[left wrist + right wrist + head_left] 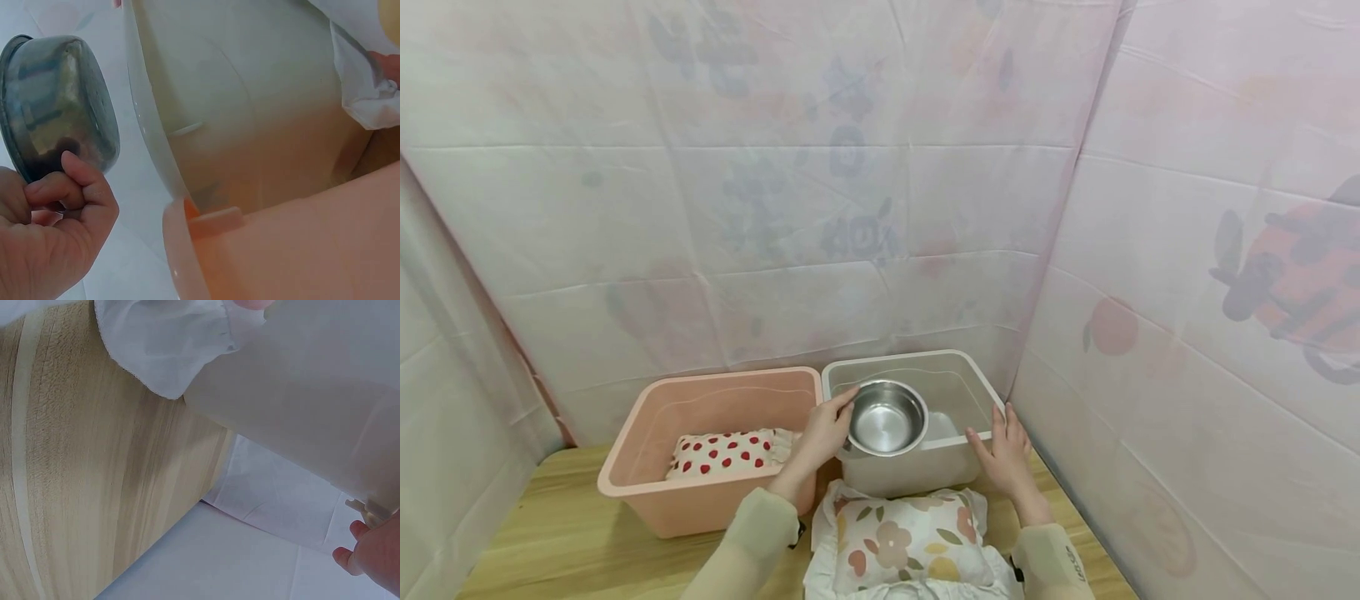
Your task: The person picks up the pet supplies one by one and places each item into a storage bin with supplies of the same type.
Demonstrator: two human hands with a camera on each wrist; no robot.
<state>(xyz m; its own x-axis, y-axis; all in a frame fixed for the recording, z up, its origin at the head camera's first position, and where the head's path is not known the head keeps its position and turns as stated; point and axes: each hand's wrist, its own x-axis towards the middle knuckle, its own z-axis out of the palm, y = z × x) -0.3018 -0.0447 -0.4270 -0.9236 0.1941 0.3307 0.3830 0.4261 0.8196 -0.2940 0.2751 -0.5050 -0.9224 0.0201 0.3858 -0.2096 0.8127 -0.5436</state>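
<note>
My left hand (826, 429) pinches the rim of a round stainless steel bowl (887, 419), held over the left part of a grey-white plastic bin (910, 471). In the left wrist view the steel bowl (62, 103) shows from its side and base, fingers curled at its edge. My right hand (1006, 450) lies at the bin's front right corner, fingers spread along the rim. The right wrist view catches only part of that hand (375, 553) beside the bin's outer wall (300, 400). In front of the bin lies a flower-print cushion (895, 537) with a white ruffle.
Left of the grey-white bin stands a pink plastic bin (700, 508) with a strawberry-print cushion (726, 452) inside. Both stand on a wood-grain table (565, 508). Printed fabric curtains (775, 208) hang close behind and at the sides.
</note>
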